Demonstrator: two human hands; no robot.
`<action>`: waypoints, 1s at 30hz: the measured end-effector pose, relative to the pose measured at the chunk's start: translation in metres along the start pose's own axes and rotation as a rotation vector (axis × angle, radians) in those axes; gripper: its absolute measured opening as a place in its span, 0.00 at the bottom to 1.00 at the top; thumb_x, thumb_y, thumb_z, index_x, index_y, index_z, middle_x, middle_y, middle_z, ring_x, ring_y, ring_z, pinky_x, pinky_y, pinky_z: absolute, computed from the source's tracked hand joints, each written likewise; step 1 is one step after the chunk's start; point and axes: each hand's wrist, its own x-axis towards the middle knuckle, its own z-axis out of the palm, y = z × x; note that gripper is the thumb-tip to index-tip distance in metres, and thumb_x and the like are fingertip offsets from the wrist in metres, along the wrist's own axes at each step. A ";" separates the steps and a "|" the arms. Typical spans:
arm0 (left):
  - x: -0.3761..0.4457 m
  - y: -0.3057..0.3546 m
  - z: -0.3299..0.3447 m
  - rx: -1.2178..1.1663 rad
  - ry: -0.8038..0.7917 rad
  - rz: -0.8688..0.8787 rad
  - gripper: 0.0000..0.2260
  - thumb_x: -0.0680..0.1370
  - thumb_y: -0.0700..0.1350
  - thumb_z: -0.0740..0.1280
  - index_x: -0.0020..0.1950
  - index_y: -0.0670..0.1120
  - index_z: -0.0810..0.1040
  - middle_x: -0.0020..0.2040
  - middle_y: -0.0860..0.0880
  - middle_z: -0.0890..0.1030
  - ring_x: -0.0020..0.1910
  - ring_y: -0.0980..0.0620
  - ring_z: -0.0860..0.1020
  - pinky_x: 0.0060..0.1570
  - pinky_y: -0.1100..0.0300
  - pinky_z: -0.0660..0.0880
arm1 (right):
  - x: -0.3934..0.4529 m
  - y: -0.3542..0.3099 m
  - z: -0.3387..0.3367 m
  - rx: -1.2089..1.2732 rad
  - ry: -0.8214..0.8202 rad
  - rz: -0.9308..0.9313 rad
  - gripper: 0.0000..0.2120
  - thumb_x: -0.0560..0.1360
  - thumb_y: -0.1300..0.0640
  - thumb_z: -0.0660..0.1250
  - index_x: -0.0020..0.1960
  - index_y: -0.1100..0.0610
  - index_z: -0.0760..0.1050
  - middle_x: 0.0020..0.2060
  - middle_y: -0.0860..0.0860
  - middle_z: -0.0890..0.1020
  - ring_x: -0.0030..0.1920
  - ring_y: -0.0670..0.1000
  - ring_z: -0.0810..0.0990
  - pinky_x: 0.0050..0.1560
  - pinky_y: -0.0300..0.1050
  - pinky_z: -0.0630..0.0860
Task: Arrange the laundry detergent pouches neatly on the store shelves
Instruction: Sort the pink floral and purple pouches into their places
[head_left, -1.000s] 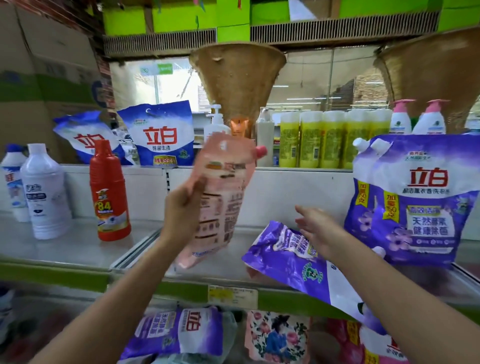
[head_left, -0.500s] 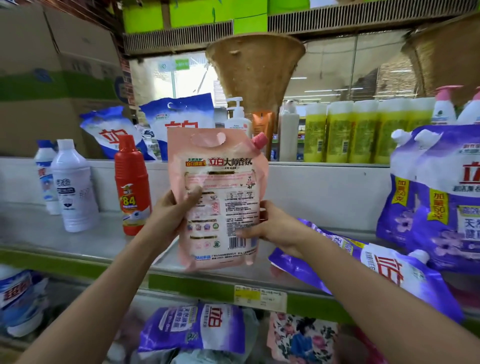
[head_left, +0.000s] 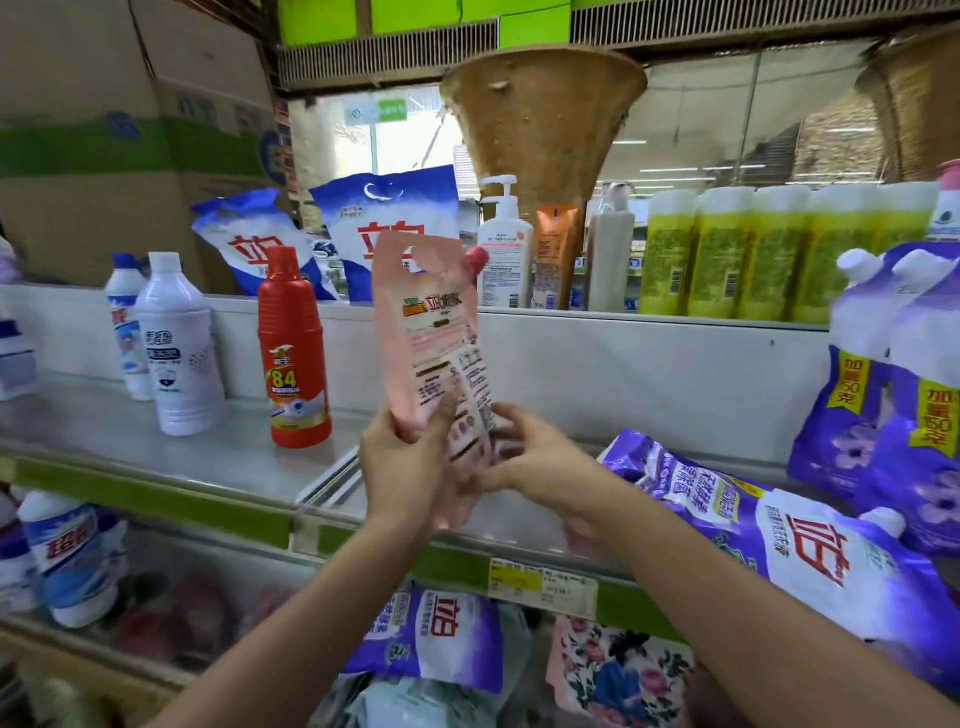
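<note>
A pink detergent pouch (head_left: 434, 332) with a red cap stands upright above the middle shelf (head_left: 156, 457), turned partly edge-on. My left hand (head_left: 402, 467) grips its lower left edge, thumb on the front. My right hand (head_left: 535, 457) holds the lower right side, fingers curled round it. A purple pouch (head_left: 810, 551) lies flat on the shelf to the right, under my right forearm. Two purple pouches (head_left: 893, 395) stand upright at the far right. Two blue pouches (head_left: 384, 218) lean on the upper ledge behind.
A red "84" bottle (head_left: 293, 353) and white bottles (head_left: 179, 348) stand left of the pouch on the shelf. Pump bottles and yellow bottles (head_left: 727, 249) line the back ledge. More pouches, one of them purple (head_left: 436, 639), lie on the lower shelf. A woven basket (head_left: 540, 119) hangs overhead.
The pink pouch has turned from facing me to nearly edge-on. Both hands have slid down to its bottom and come closer together. The view shifted left and closer.
</note>
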 end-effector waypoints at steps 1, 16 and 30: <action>-0.006 0.003 0.004 0.007 -0.035 0.002 0.11 0.72 0.54 0.71 0.50 0.49 0.81 0.47 0.47 0.85 0.43 0.50 0.85 0.38 0.57 0.81 | -0.005 0.000 0.002 0.040 -0.116 -0.002 0.32 0.66 0.73 0.74 0.64 0.52 0.69 0.48 0.47 0.81 0.42 0.39 0.82 0.44 0.35 0.80; 0.101 0.008 -0.006 0.077 -0.514 -0.193 0.51 0.49 0.65 0.80 0.66 0.43 0.69 0.51 0.47 0.85 0.46 0.51 0.84 0.44 0.56 0.80 | 0.025 0.013 -0.022 0.092 -0.004 0.205 0.17 0.65 0.80 0.59 0.44 0.61 0.72 0.41 0.59 0.78 0.46 0.59 0.77 0.34 0.49 0.72; 0.089 -0.007 -0.035 0.082 -0.570 -0.194 0.28 0.66 0.63 0.72 0.60 0.52 0.74 0.54 0.46 0.84 0.51 0.46 0.84 0.45 0.52 0.82 | 0.048 0.028 -0.023 0.158 0.038 0.264 0.32 0.60 0.81 0.73 0.57 0.59 0.71 0.55 0.59 0.82 0.58 0.61 0.80 0.40 0.46 0.82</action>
